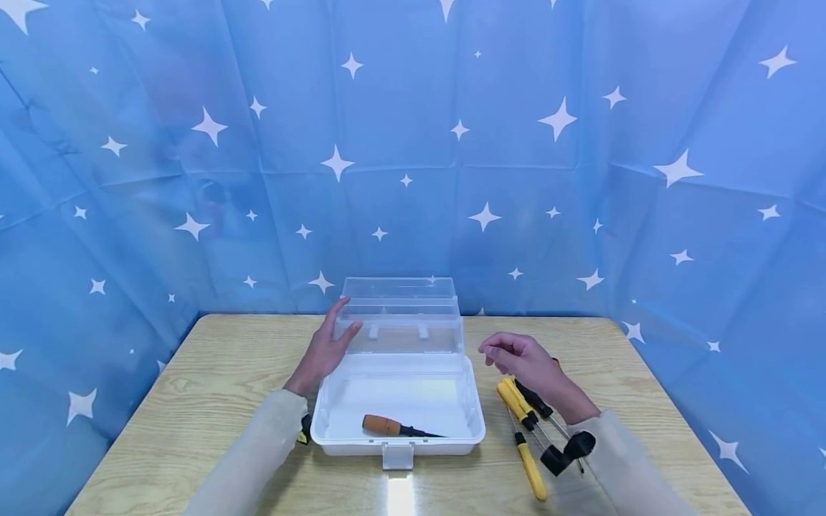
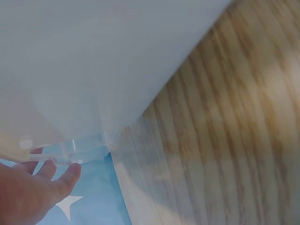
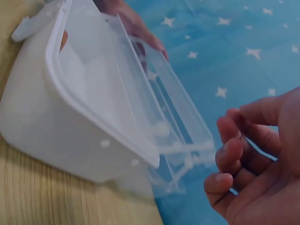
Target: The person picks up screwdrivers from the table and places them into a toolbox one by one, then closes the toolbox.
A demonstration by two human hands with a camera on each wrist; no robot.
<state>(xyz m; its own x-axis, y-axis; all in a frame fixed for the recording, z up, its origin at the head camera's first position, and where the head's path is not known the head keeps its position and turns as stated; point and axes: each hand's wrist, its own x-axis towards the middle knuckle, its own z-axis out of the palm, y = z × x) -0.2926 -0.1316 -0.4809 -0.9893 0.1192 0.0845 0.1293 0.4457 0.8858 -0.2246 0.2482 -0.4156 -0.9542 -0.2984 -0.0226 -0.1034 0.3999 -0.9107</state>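
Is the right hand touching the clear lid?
Apart. The head view shows it: a strip of tabletop lies between the right hand and the clear lid's near side edge.

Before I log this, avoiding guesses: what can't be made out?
Head view: dark item, mostly hidden by left sleeve and box.
Head view: red thing, mostly covered by right hand.
Right wrist view: screwdriver, mostly behind box wall.
Left wrist view: box interior, behind blurred wall.

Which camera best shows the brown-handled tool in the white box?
The head view: the brown-handled tool lies with handle and shaft visible inside the white box. The right wrist view catches only a sliver of its handle; the left wrist view shows none of it.
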